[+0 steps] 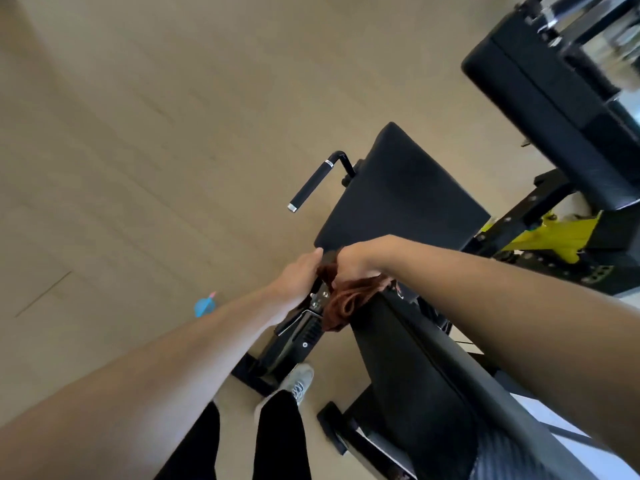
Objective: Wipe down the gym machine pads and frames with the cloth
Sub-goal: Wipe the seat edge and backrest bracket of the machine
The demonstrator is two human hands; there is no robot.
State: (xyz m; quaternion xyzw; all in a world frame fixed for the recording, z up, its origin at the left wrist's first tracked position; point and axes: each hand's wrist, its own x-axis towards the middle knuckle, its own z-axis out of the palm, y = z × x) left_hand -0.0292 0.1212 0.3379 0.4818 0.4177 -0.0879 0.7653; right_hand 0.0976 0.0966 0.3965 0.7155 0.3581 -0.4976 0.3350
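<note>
Wide tan floor [138, 133], smooth, blurred. Black machine [433, 375] across it: matte padded seat [398, 199], second pad [540, 109] at the top right corner, yellow bracket [550, 237], cylindrical handle [313, 183] with chrome ends. Left hand [299, 277] gripping the frame at the seat's near edge, fingers curled under. Right hand [353, 268] clutching a crumpled brown cloth [346, 303] against the frame; fingers hidden. Blue bottle [204, 306] on the floor.

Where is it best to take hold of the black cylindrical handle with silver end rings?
Grip the black cylindrical handle around its straight padded middle, between the two silver rings, coming from the open floor side on its left. Its free lower end sticks out unobstructed, while the bent upper end joins the frame beside the seat pad.
</note>
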